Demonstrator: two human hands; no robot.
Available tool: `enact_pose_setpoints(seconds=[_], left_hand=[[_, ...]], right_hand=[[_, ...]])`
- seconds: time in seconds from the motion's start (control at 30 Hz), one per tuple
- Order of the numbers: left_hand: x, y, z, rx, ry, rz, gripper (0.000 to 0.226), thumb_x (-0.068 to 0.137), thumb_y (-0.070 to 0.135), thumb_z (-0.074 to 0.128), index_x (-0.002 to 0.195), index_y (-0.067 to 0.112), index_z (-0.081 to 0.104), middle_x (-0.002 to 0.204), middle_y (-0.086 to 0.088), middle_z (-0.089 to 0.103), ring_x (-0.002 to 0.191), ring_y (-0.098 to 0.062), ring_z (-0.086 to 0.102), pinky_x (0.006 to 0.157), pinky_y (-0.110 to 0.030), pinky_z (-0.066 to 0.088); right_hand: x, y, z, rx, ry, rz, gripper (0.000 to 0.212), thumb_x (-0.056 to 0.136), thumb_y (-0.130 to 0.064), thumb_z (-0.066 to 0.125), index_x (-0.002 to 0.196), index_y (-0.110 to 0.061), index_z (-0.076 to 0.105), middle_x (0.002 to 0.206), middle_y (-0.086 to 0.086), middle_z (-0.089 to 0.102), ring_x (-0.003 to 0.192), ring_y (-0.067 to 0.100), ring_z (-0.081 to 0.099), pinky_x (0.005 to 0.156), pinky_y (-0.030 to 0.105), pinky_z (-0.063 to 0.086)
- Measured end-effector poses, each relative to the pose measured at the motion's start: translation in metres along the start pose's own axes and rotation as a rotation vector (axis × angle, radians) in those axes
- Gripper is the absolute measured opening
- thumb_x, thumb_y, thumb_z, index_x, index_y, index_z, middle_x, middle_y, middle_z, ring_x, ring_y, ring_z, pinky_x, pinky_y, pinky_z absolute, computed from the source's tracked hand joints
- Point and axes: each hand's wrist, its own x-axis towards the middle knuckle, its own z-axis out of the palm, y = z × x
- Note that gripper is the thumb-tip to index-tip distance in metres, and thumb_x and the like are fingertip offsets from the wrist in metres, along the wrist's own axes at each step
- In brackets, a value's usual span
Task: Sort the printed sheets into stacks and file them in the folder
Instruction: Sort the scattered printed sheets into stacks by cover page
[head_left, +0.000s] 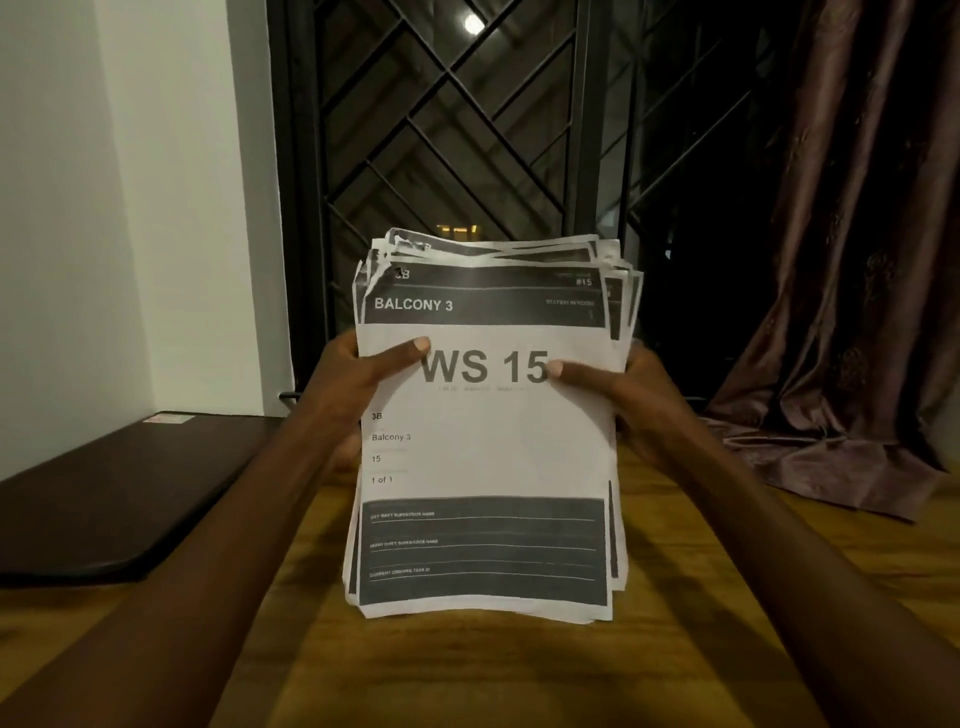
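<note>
A thick, uneven stack of printed sheets (488, 447) is held upright above the wooden table, its bottom edge close to the tabletop. The top sheet reads "BALCONY 3" and "WS 15", with dark bands at the top and bottom. My left hand (358, 379) grips the stack's left edge, thumb across the front. On the opposite edge my right hand (618, 395) holds it the same way. A dark flat folder (119, 499) lies shut on the table to the left, apart from the stack.
The wooden table (467, 670) runs under my arms. A white wall (104, 208) stands at the left. Behind the stack is a dark window with a metal grille (441, 130). A brown curtain (852, 312) hangs at the right, pooling on the table.
</note>
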Motion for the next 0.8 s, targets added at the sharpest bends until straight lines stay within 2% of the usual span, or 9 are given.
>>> enact_pose_setpoints(seconds=[0.07,0.13,0.23,0.37,0.43,0.53,0.67,0.73,0.8], left_hand=[[-0.004,0.002,0.006,0.048,0.036,0.087,0.031,0.085,0.016,0.068,0.115,0.014,0.061,0.093,-0.002,0.076,0.077,-0.018,0.073,0.058,-0.027,0.057],[-0.008,0.007,0.012,0.08,0.045,0.136,0.017,0.089,0.02,0.063,0.106,0.017,0.061,0.083,0.004,0.076,0.071,-0.013,0.073,0.055,-0.022,0.055],[-0.01,0.028,0.02,0.103,0.028,0.224,0.014,0.09,0.028,0.061,0.1,0.019,0.065,0.089,0.001,0.076,0.082,-0.016,0.073,0.067,-0.028,0.059],[-0.006,0.053,0.029,0.084,0.021,0.334,0.008,0.094,0.03,0.057,0.092,0.025,0.063,0.087,0.006,0.076,0.083,-0.014,0.073,0.073,-0.03,0.059],[-0.004,0.048,0.025,0.073,0.013,0.342,0.009,0.091,0.027,0.061,0.095,0.021,0.066,0.092,0.003,0.076,0.087,-0.017,0.073,0.075,-0.032,0.058],[-0.004,0.03,0.012,0.072,0.033,0.316,0.034,0.085,0.023,0.068,0.116,0.01,0.063,0.101,-0.004,0.075,0.09,-0.022,0.072,0.073,-0.031,0.057],[0.002,0.017,-0.001,0.039,0.033,0.212,0.044,0.082,0.028,0.068,0.12,0.008,0.06,0.1,-0.006,0.075,0.088,-0.024,0.072,0.073,-0.035,0.059],[0.004,0.008,-0.005,-0.002,0.002,0.108,0.047,0.084,0.029,0.067,0.125,0.007,0.058,0.108,-0.01,0.073,0.097,-0.029,0.07,0.081,-0.042,0.057],[0.001,-0.006,-0.007,-0.035,-0.047,-0.01,0.045,0.081,0.028,0.068,0.122,0.01,0.06,0.111,-0.01,0.072,0.101,-0.03,0.069,0.08,-0.043,0.058]], right_hand=[[-0.006,0.003,0.008,-0.04,-0.05,0.041,0.032,0.068,-0.016,0.077,0.094,-0.026,0.061,0.09,-0.003,0.072,0.085,0.016,0.069,0.071,0.029,0.057],[-0.011,0.003,0.015,-0.071,0.039,-0.025,0.024,0.075,-0.018,0.074,0.09,-0.029,0.06,0.087,-0.006,0.069,0.083,0.011,0.069,0.069,0.024,0.056],[-0.01,-0.021,0.02,-0.059,0.146,-0.241,0.012,0.086,-0.019,0.065,0.085,-0.029,0.06,0.08,-0.012,0.068,0.074,0.0,0.069,0.063,0.015,0.055],[-0.002,-0.051,0.025,0.016,0.106,-0.319,0.006,0.089,-0.023,0.062,0.092,-0.028,0.061,0.091,-0.005,0.073,0.088,0.013,0.071,0.075,0.029,0.059],[-0.003,-0.047,0.025,0.016,0.091,-0.324,0.016,0.081,-0.027,0.068,0.096,-0.026,0.062,0.098,0.001,0.072,0.091,0.017,0.07,0.079,0.036,0.059],[-0.01,-0.027,0.02,0.012,0.08,-0.294,0.038,0.068,-0.028,0.074,0.103,-0.019,0.062,0.097,0.002,0.072,0.087,0.019,0.071,0.072,0.033,0.058],[-0.009,-0.005,0.013,-0.012,0.131,-0.253,0.022,0.077,-0.021,0.072,0.097,-0.021,0.063,0.088,-0.005,0.074,0.081,0.015,0.072,0.066,0.026,0.058],[-0.01,0.008,0.015,-0.044,0.133,-0.183,0.026,0.076,-0.028,0.072,0.099,-0.023,0.062,0.091,-0.008,0.072,0.083,0.014,0.071,0.068,0.025,0.058],[-0.012,0.025,0.019,-0.112,0.122,-0.076,0.031,0.076,-0.034,0.072,0.102,-0.027,0.058,0.095,-0.014,0.066,0.084,0.009,0.066,0.07,0.021,0.054]])
